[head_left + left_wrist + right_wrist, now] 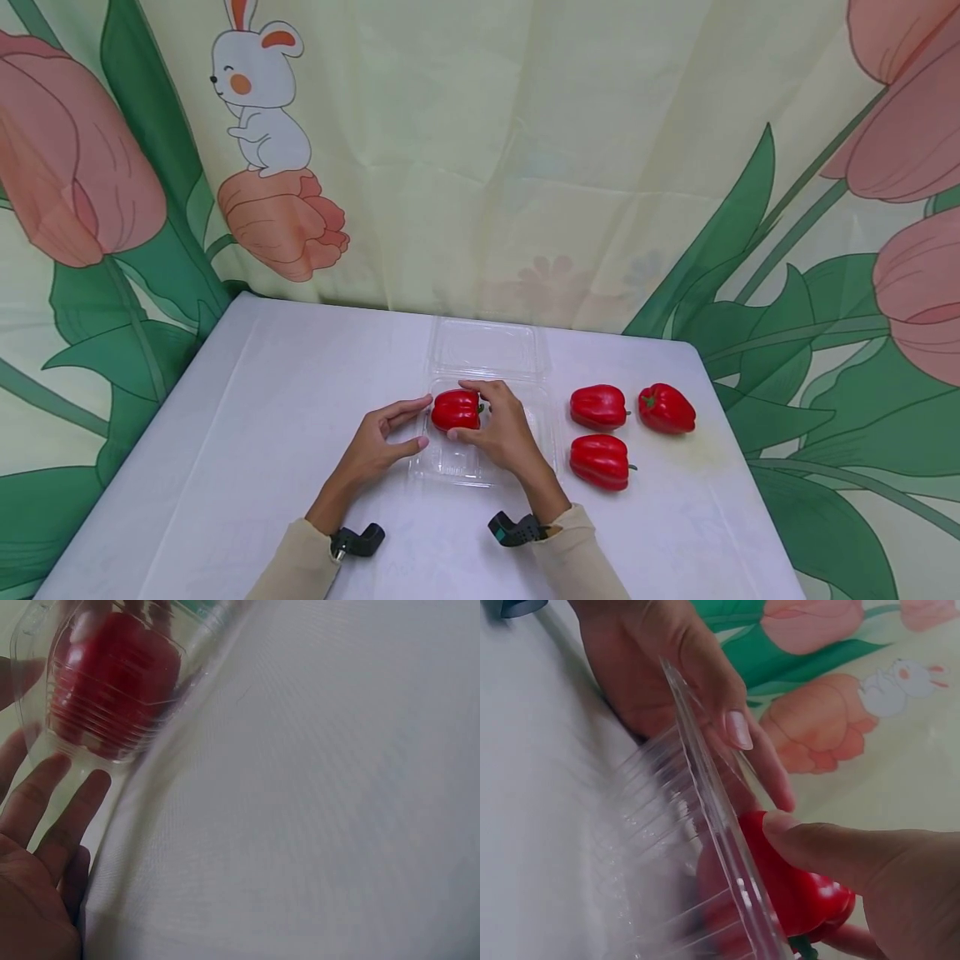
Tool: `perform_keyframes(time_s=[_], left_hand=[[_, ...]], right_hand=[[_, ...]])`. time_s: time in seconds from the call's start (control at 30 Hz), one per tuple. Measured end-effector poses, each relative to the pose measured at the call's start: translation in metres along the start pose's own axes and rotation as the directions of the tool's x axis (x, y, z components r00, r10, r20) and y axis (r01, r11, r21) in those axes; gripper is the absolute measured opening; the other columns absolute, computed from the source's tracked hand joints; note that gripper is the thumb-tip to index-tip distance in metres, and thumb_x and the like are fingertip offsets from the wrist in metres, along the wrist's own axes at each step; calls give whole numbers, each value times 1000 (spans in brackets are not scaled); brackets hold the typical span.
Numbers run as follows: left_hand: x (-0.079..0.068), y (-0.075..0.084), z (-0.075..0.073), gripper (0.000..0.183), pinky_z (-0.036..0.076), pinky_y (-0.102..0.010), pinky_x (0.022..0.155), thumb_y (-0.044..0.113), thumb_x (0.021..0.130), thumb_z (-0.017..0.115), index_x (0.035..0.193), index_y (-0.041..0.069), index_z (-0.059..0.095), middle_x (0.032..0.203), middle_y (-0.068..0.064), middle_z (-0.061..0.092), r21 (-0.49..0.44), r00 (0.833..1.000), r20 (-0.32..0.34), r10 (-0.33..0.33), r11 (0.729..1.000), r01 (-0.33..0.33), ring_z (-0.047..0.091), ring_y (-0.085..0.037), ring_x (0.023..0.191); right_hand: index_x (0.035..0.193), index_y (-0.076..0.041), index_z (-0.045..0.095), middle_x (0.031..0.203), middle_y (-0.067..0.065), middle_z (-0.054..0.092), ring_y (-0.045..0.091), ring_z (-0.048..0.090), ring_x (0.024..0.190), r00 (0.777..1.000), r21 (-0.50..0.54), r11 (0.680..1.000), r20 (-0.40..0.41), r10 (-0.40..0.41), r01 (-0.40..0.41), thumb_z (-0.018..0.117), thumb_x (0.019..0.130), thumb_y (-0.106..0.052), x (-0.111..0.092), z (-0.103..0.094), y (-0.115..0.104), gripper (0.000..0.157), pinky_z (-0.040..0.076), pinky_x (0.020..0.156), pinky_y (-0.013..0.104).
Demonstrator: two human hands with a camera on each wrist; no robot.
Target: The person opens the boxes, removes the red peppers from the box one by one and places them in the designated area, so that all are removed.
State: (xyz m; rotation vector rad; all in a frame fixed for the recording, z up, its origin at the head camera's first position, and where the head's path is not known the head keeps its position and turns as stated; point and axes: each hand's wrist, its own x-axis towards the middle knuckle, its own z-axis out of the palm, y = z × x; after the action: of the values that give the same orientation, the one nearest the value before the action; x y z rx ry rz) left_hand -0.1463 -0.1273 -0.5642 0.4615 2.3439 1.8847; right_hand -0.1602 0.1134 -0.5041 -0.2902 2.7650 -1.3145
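Observation:
A red bell pepper (455, 410) lies on its side in the left part of a clear plastic clamshell box (465, 471), its green stem toward the right. My right hand (501, 425) grips the pepper, thumb on the near side and fingers on the far side. At the box's left wall is my left hand (380, 442), its fingers extended and spread. Through the clear wall in the left wrist view the pepper (112, 686) shows, with left fingertips right at the plastic. The right wrist view has the right thumb pressed on the pepper (795, 892), below the box rim.
Several more red bell peppers (598, 407) lie on the white-covered table (247, 433) to the right of the box. The open lid (487, 348) lies back toward the printed curtain (450, 167). Black wrist devices (517, 530) sit on both wrists.

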Motion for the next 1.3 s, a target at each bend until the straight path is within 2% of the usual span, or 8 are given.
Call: perform_keyframes(time_s=[0.47, 0.8, 1.07, 1.3], left_hand=[[0, 1, 0, 60, 37, -57, 124, 14, 93, 82, 149, 18, 62, 155, -4, 62, -7, 1000, 3, -10, 1000, 10, 53, -28, 150], [-1, 3, 0, 59, 38, -57, 124, 14, 93, 82, 148, 18, 63, 155, -3, 62, 10, 1000, 1, -3, 1000, 3, 53, -27, 150], [0, 1, 0, 59, 39, -50, 123, 14, 93, 82, 148, 18, 63, 155, -3, 62, 11, 1000, 3, 3, 1000, -3, 54, -26, 148], [0, 2, 0, 59, 38, -54, 123, 13, 93, 82, 148, 18, 63, 155, -3, 62, 7, 1000, -2, -12, 1000, 12, 55, -26, 148]], right_hand=[[142, -23, 67, 132, 8, 62, 28, 62, 128, 1000, 7, 1000, -17, 15, -15, 97, 75, -16, -2, 1, 2, 74, 64, 99, 46], [141, -26, 67, 134, 5, 61, 28, 63, 128, 998, 42, 998, -39, 48, -46, 97, 75, -18, -5, -3, 2, 73, 64, 99, 44], [140, -27, 68, 133, 4, 62, 28, 63, 128, 996, 100, 993, -65, 67, -60, 98, 75, -21, -9, -12, -1, 72, 63, 101, 46], [141, -28, 67, 134, 3, 62, 28, 65, 126, 993, 105, 993, -102, 58, -48, 98, 74, -24, -13, -23, -6, 73, 63, 101, 48]])
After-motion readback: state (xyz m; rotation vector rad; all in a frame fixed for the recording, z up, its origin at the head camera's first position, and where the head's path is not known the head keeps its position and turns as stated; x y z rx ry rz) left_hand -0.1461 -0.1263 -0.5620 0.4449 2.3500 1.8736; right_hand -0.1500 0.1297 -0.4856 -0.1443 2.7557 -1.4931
